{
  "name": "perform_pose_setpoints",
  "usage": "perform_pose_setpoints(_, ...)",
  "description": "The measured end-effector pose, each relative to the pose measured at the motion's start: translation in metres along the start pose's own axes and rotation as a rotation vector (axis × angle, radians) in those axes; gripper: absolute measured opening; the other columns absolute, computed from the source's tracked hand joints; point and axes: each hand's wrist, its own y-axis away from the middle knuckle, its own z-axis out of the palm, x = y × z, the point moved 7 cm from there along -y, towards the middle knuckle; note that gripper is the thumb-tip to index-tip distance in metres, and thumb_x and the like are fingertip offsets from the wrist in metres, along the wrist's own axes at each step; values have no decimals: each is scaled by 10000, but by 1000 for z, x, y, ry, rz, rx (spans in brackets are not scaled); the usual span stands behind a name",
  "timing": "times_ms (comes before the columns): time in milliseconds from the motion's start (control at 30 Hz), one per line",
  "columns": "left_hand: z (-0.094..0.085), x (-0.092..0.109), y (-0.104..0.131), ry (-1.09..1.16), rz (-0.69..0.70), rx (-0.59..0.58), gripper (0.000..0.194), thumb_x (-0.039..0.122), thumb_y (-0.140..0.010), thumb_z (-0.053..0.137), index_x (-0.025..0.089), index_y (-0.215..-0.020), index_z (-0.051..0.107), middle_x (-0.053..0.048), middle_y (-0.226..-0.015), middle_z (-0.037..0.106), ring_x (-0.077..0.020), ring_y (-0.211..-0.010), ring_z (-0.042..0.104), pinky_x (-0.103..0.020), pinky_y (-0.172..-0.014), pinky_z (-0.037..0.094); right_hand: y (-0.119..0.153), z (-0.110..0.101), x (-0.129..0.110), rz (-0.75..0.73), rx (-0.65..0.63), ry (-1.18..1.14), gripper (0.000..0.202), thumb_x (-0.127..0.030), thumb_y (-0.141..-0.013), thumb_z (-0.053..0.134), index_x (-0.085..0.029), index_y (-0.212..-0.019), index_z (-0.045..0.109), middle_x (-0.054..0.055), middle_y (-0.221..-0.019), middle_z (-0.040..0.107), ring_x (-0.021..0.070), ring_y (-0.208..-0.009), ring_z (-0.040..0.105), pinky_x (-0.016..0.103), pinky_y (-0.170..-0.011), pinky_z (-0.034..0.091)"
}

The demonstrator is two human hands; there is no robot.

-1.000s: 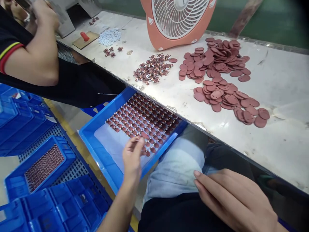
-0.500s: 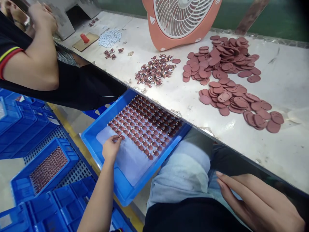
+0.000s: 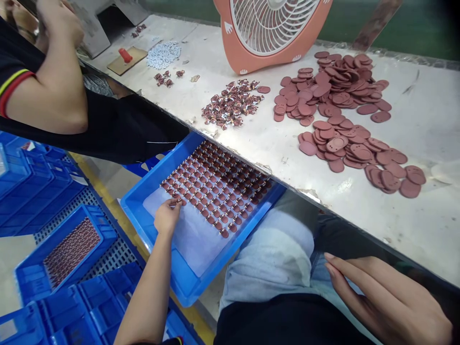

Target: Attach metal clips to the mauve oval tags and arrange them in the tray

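My left hand reaches into a blue plastic tray and pinches a small reddish-brown oval piece at the near end of a row. Many assembled brown pieces with small pale and dark details lie in neat rows on a white sheet in this tray. The sheet's near part is bare. My right hand hangs over the lower right, beside my lap, its thumb and forefinger almost together and nothing visible between them.
On the white table lie heaps of brown oval discs, small brown-and-white parts and pale blue bits. An orange fan stands behind. A co-worker's arm is at left, above stacked blue crates.
My left hand has shifted very slightly, still at the same row end with the brown piece. My right hand stays nearly in place. The co-worker's hands have moved a little upward.
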Motion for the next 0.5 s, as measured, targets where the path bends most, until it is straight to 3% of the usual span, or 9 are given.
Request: perform_pose_setpoints(500, -7, 7, 2, -7, -12, 90, 358, 435, -928, 619, 174, -1171, 651, -91, -1139, 690, -247, -1019, 665, -488, -900, 543, 5, -13, 4, 14, 53, 80, 291, -26, -832, 727, -140, -1094, 674, 0, -742, 715, 112, -565, 643, 256, -586, 503)
